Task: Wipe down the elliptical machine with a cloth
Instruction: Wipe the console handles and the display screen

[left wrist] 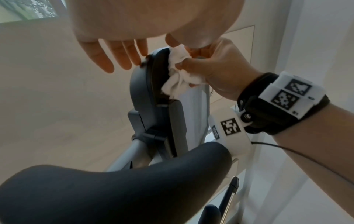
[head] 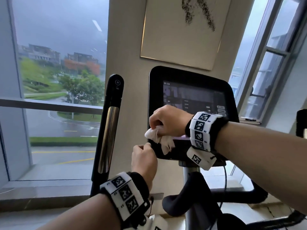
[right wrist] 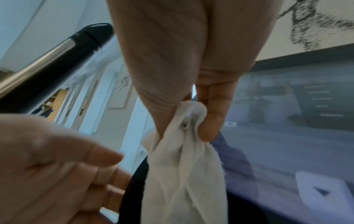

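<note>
Only left-wrist view: left hand (left wrist: 118,50) fingers straight behind console (left wrist: 141,91).

Console screen (head: 194,98) text too blurred, nothing legible

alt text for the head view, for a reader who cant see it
A right hand grips a white cloth against the lower left corner of an elliptical's console screen, while the left hand touches the console's edge just below.

Soft grey daylight enters through the tall glass window (head: 58,97), leaving the room dim. Wide-angle bending curves the edges; both wrist views are blurred and washed out.
</note>
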Demonstrator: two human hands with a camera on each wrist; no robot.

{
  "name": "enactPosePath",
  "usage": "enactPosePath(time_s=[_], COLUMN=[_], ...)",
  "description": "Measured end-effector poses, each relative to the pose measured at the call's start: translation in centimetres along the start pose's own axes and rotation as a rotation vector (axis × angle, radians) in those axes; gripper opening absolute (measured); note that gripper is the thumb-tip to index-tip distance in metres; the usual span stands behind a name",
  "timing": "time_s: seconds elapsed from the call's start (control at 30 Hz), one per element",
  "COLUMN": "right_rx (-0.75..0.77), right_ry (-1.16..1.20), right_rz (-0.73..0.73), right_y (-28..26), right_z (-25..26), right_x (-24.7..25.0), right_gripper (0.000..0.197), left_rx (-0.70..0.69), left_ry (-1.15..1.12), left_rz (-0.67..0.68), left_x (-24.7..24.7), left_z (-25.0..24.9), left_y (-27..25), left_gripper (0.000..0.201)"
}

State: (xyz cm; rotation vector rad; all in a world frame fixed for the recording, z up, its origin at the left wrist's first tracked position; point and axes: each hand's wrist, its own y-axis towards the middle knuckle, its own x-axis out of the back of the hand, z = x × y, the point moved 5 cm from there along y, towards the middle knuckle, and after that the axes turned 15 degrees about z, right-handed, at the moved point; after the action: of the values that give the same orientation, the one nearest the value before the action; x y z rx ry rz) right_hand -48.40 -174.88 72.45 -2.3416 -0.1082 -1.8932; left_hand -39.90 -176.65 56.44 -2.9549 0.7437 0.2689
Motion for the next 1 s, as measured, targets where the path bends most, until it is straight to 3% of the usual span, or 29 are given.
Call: enactPosePath(time_s=[0.1,0.23,0.4,0.53,0.73,1.0], right_rx=[-0.084,-0.219,-0.208,-0.176,-0.183,-0.243], right_ry=[0.018,0.051,0.187,0.305,0.285,0.24], right_rz=[-0.095,-0.203,-0.231,-0.269,-0.375,-0.445], right_y=[0.6,1.0,0.8,0.5,1.8,4.0], right_z=[-1.5,-3.6,-4.4,-4.5,-4.9,-6.1], right_x=[2.0,4.2,3.6,2.3,3.2,6.9], right_gripper=[0.008,0.011,0.017,0.023,0.025,0.026], left_rx=[-0.033,-0.057,-0.069,-0.126,-0.145,-0.158], left_ry=[0.023,0.051,0.117,0.252,0.36,0.338], left_rz=[-0.011,-0.012,-0.071,0.009,-0.053,-0.105], left_x=[-0.7,-1.5,-1.0,-2.2,-2.0,-1.9], left_z=[-1.3,-3.4,-6.2,-7.4,-7.0,-5.5], left_y=[0.4,1.6,4.6,6.3,7.2,7.7], left_gripper=[0.019,0.051,0.045,0.051,0.06,0.065])
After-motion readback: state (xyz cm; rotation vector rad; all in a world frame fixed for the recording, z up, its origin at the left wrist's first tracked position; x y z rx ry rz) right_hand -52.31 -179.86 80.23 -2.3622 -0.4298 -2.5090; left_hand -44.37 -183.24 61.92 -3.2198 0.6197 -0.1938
